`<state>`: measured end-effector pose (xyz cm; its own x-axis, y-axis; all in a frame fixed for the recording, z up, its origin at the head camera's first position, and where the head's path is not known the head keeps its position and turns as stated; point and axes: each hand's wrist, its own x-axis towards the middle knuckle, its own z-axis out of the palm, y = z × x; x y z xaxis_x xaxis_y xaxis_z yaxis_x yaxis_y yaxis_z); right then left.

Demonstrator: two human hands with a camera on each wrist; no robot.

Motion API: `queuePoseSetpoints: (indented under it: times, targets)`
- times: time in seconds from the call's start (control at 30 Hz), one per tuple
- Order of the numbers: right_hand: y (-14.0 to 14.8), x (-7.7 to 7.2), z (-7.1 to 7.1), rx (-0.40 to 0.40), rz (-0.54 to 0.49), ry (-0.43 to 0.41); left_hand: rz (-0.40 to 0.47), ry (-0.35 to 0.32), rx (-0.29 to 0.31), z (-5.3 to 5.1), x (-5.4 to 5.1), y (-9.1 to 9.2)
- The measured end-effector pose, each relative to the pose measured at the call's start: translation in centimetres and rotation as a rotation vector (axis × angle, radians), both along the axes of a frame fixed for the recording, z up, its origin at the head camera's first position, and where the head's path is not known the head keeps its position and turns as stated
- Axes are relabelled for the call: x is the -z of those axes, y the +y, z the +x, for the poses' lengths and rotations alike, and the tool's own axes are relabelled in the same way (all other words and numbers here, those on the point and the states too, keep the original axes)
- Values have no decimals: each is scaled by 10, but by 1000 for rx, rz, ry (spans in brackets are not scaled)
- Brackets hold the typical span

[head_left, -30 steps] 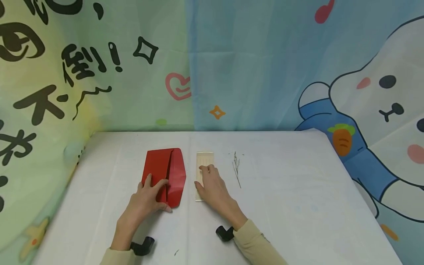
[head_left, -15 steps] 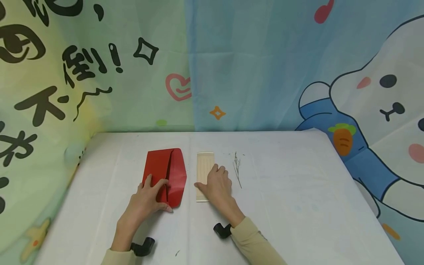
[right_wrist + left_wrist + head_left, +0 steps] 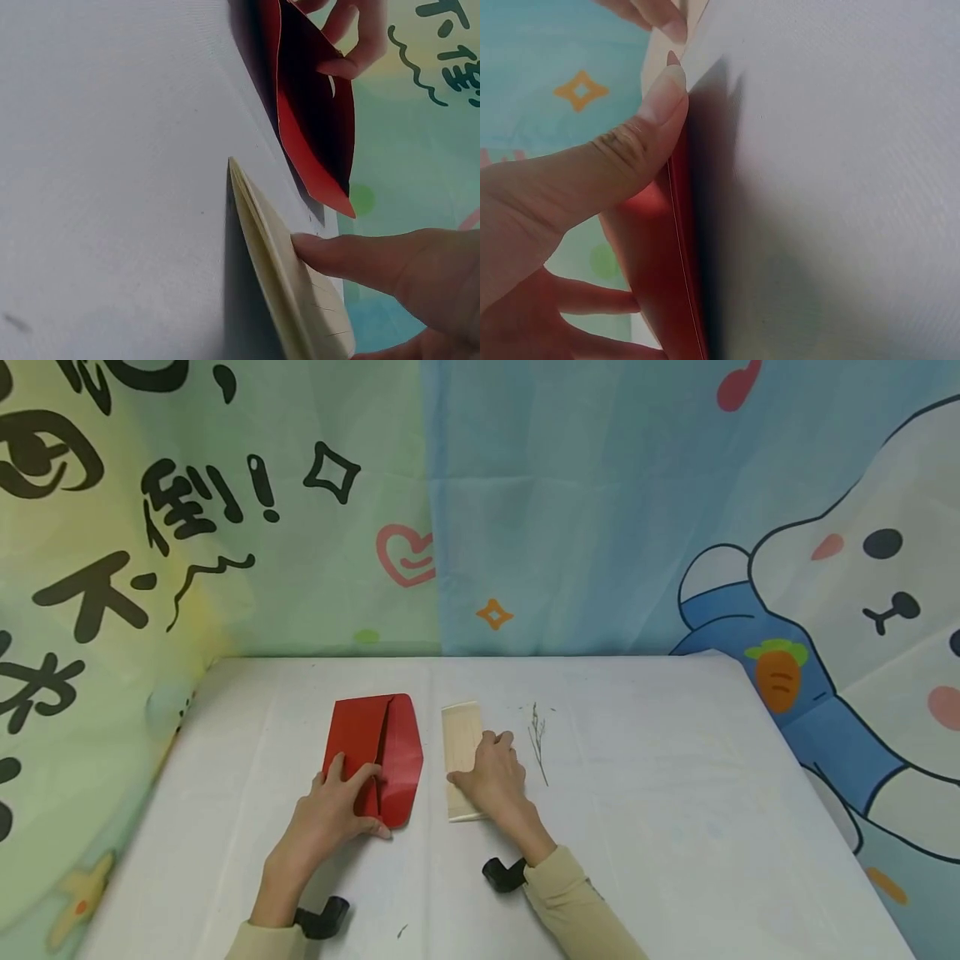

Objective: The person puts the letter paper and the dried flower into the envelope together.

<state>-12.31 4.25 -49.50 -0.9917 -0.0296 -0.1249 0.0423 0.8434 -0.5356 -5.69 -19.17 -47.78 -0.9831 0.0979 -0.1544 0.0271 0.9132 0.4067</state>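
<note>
A red envelope (image 3: pixel 358 735) lies with its flap unfolded to the right, left of the table's middle. My left hand (image 3: pixel 330 814) holds it by its lower part, thumb at the near edge and fingers over the front; the right wrist view shows a finger at the gaping mouth of the envelope (image 3: pixel 311 142). To the right is a folded cream letter paper (image 3: pixel 461 735) with faint ruled lines. My right hand (image 3: pixel 498 781) grips it across its width, thumb on its face and fingers at its right edge. Several layers show along the edge of the folded paper (image 3: pixel 259 244).
A small dried flower sprig (image 3: pixel 536 739) lies right of the paper, with tiny crumbs near its top. A bit of leaf (image 3: pixel 402 932) rests near the front. The white-covered table (image 3: pixel 675 827) ends at a printed cloth backdrop (image 3: pixel 570 510).
My right hand has shifted right from the paper's middle to its right edge and taken hold. The paper has turned slightly. The left hand and envelope stay in place.
</note>
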Motion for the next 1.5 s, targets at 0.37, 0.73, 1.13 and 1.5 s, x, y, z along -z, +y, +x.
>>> queuePoseSetpoints:
  times: [0.37,0.73,1.13,1.5]
  targets:
    - [12,-2,0,-6,-204,50,0,7,6,1,-1,-3]
    - [25,-1,-4,7,-351,-21,-4,10,9,0,0,-4]
    - [29,1,-1,8,-542,-111,-2,2,4,0,1,-3]
    - [13,-2,-1,-32,-684,-101,-1,-1,2,-1,1,-3]
